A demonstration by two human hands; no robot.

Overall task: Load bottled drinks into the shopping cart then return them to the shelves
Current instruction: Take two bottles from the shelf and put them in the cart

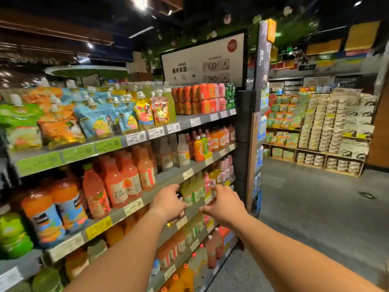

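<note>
My left hand (168, 204) reaches to the third shelf (151, 194) and grips a small bottle (179, 195). Only the bottle's dark cap above my fingers and a yellowish bit below my palm show. My right hand (224, 204) is stretched out beside it, thumb pointing left, fingers loosely bent at the shelf edge. It holds nothing that I can see. Pale yellow-green bottles (190, 191) stand in a row just behind both hands, with pink bottles (207, 182) to their right. No shopping cart is in view.
Orange and pink juice bottles (117, 184) fill the shelves to the left, with pouches (99, 119) and cans (195, 100) on top. The shelf unit ends at a dark post (242, 144). Beyond it are the grey aisle floor (315, 207) and stacked boxed goods (328, 131).
</note>
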